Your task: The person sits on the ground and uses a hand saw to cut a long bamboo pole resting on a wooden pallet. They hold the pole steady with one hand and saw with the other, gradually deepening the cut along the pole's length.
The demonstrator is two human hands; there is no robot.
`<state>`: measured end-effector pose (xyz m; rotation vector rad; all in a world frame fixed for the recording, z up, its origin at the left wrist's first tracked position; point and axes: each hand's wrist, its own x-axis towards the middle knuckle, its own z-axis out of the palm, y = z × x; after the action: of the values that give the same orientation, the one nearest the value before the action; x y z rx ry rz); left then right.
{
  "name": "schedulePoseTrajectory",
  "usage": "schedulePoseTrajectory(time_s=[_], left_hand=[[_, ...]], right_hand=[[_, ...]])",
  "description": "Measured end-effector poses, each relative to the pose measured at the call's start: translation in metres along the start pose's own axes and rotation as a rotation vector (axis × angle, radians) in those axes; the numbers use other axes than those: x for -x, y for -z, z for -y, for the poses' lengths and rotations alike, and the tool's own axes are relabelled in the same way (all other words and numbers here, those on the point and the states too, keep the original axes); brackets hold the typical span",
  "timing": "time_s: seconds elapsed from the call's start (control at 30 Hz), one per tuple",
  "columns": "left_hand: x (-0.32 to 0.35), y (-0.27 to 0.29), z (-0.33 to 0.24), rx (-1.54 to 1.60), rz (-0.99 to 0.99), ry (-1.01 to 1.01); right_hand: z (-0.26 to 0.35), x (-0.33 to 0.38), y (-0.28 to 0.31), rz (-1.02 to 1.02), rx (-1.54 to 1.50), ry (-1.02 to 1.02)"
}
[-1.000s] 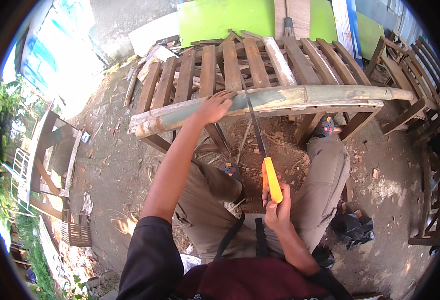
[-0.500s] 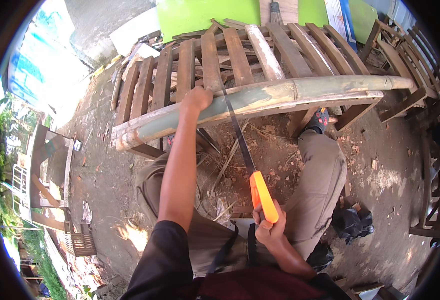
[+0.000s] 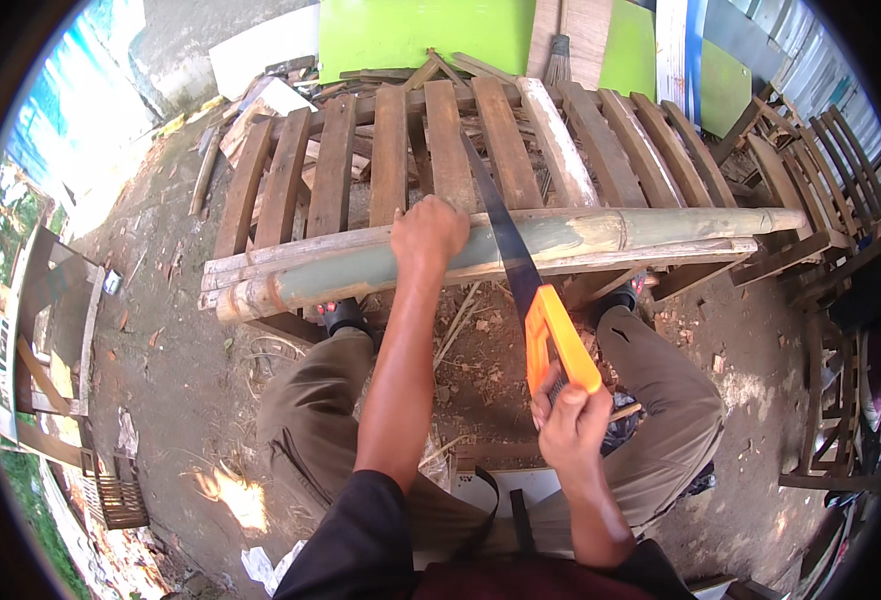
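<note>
A thick greenish bamboo pole [image 3: 561,236] lies along the near edge of a slatted wooden bench [image 3: 389,140]. My left hand [image 3: 430,230] is closed over the pole, left of its middle, and holds it down. In my right hand [image 3: 573,415] is the orange handle of a handsaw [image 3: 509,243]. Its dark blade slants up and away across the pole, just right of my left hand, and its tip reaches over the bench slats. Whether the teeth have cut into the bamboo I cannot tell.
Scrap wood [image 3: 261,100] is piled behind the bench, near a green panel [image 3: 411,40] and a broom [image 3: 558,62]. Wooden furniture frames [image 3: 831,170] stand at the right. A plastic crate [image 3: 116,490] sits at the left. Wood chips litter the dirt ground between my feet.
My right hand has pushed the saw forward and up, so more of its blade lies beyond the pole. The left hand remains on the bamboo. The whole view has shifted slightly.
</note>
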<state>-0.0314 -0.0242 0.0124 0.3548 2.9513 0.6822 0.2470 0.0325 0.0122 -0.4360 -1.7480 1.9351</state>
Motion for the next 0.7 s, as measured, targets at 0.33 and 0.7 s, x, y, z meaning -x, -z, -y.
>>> schedulePoseTrajectory(time_s=[0.33, 0.7], left_hand=[[0.002, 0.009, 0.002, 0.043, 0.058, 0.060], [-0.002, 0.015, -0.005, -0.007, 0.041, 0.095]], right_hand=[[-0.012, 0.095, 0.035, -0.013, 0.572, 0.187], [-0.016, 0.033, -0.005, -0.090, 0.357, 0.086]])
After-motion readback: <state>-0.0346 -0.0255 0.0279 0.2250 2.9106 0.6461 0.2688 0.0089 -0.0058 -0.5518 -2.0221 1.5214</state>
